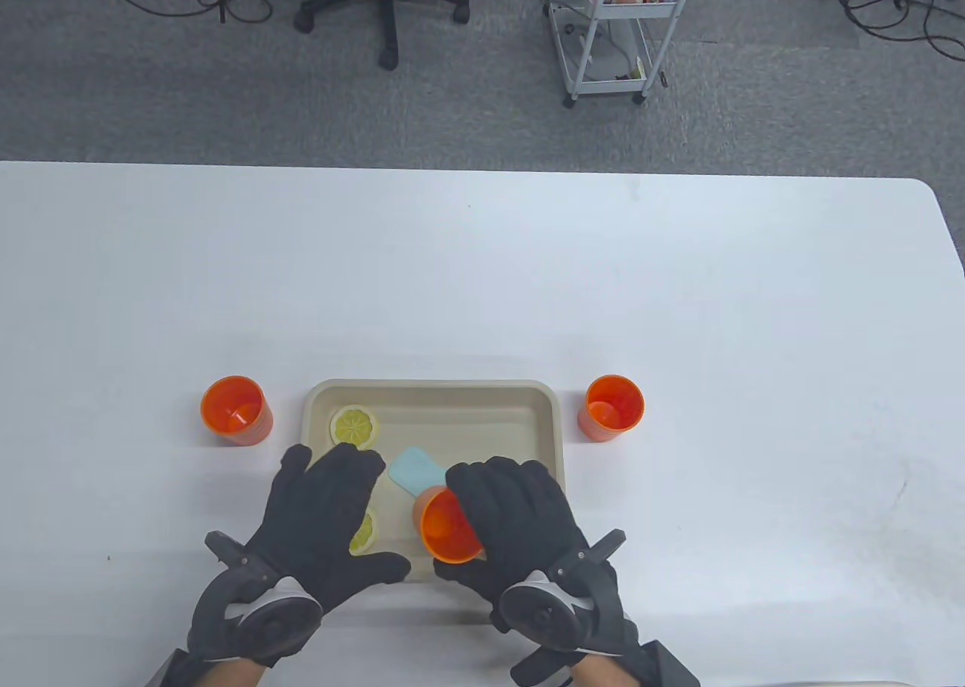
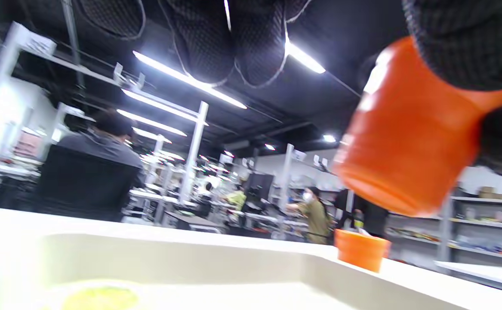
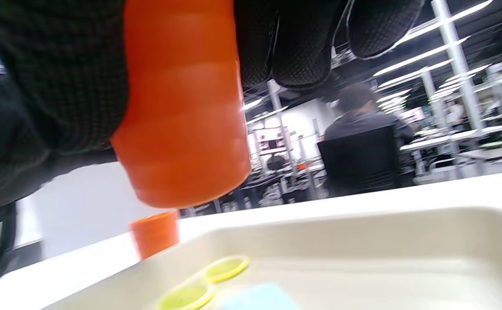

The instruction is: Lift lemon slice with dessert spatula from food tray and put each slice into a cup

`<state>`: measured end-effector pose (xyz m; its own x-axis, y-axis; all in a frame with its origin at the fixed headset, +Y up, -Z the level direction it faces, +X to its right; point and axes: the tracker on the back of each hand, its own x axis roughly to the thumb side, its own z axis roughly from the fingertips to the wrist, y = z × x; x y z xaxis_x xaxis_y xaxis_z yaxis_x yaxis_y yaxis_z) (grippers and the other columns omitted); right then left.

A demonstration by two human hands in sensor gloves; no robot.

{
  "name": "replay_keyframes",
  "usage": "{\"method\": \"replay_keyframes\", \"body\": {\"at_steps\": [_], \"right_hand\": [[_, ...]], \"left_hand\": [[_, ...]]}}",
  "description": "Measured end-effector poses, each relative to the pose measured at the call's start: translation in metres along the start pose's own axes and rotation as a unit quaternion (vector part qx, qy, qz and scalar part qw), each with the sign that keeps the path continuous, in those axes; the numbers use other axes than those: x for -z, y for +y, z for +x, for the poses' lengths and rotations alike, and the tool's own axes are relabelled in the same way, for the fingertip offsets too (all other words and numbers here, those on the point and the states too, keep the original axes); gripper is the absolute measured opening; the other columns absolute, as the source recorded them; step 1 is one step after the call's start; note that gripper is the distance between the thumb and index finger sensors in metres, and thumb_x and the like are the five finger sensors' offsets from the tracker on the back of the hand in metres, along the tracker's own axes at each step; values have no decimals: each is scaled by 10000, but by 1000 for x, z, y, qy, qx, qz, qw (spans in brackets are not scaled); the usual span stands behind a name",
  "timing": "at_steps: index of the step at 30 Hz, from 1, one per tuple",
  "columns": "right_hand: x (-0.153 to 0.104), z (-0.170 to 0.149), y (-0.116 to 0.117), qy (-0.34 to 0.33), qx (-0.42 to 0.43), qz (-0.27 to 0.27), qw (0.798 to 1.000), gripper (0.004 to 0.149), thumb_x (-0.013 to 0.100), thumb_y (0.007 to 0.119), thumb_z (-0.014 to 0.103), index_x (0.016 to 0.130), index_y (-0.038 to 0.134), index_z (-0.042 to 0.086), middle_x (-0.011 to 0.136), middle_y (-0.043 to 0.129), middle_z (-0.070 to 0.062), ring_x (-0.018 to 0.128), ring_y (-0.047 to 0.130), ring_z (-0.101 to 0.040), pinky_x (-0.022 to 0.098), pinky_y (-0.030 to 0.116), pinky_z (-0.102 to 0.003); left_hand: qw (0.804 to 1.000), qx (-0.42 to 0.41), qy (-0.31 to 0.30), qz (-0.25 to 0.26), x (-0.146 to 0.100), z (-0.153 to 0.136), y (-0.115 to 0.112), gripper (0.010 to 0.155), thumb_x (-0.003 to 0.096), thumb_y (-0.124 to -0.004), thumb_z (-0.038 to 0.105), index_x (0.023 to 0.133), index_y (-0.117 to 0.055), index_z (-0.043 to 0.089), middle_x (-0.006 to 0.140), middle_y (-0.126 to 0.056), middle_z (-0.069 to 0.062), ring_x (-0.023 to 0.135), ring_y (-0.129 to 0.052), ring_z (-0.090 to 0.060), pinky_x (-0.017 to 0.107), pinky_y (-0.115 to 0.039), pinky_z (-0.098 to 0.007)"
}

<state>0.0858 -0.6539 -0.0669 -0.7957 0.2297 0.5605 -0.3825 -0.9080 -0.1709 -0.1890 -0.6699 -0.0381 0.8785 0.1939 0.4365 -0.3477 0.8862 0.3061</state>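
The left hand (image 1: 328, 517) lies palm down with its fingers straight and spread, thumb out to the side, holding nothing; its gloved fingers (image 2: 229, 38) hang relaxed in the left wrist view. The right hand (image 1: 520, 521) sits just right of the left hand, its fingers and thumb curled round an orange cup (image 1: 446, 525) that it holds tilted in the air. Both forearms enter from the near edge of the bench (image 1: 482, 280), each with a tracker strapped to the back of the hand.
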Motion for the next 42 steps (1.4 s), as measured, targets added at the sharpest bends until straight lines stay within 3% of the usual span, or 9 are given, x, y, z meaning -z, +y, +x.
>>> {"method": "replay_keyframes", "body": {"at_steps": [7, 14, 22, 27, 42], "right_hand": [[-7, -47, -30, 103, -45, -47, 993, 1034, 402, 1015, 561, 1172, 416, 220, 1105, 631, -69, 1037, 736, -367, 771, 550, -664], [-13, -77, -36, 173, -90, 29, 980, 1029, 404, 1026, 548, 1175, 412, 251, 1115, 625, -62, 1036, 740, -365, 775, 541, -667], [-14, -107, -24, 233, -92, 135, 959, 1029, 415, 1046, 509, 1173, 382, 303, 1126, 612, -66, 1034, 743, -362, 775, 536, -668], [-13, -124, -3, 253, -74, 200, 944, 1029, 410, 1059, 492, 1148, 362, 327, 1128, 592, -42, 1033, 743, -355, 776, 529, -667], [-14, -139, 23, 278, -85, 233, 928, 1020, 406, 1037, 532, 1137, 355, 328, 1124, 602, -39, 1016, 760, -353, 771, 541, -656]], "left_hand": [[993, 23, 107, 42, -5, -39, 11, 1099, 457, -802, 735, 1227, -227, 202, 1278, -472, -123, 1186, -505, -475, 814, -356, -788], [985, 26, 167, 40, -11, -71, 10, 1090, 466, -789, 738, 1227, -226, 197, 1283, -434, -142, 1184, -479, -490, 804, -339, -796], [982, 29, 182, 38, -14, -83, 5, 1069, 473, -787, 733, 1225, -244, 201, 1274, -458, -134, 1179, -500, -480, 804, -351, -792], [982, 32, 185, 33, -13, -83, 6, 1071, 471, -786, 735, 1225, -248, 198, 1272, -463, -135, 1177, -508, -480, 801, -355, -793], [980, 31, 193, 38, -14, -88, 5, 1059, 474, -787, 731, 1224, -258, 202, 1268, -473, -128, 1176, -513, -471, 804, -360, -789]]}}
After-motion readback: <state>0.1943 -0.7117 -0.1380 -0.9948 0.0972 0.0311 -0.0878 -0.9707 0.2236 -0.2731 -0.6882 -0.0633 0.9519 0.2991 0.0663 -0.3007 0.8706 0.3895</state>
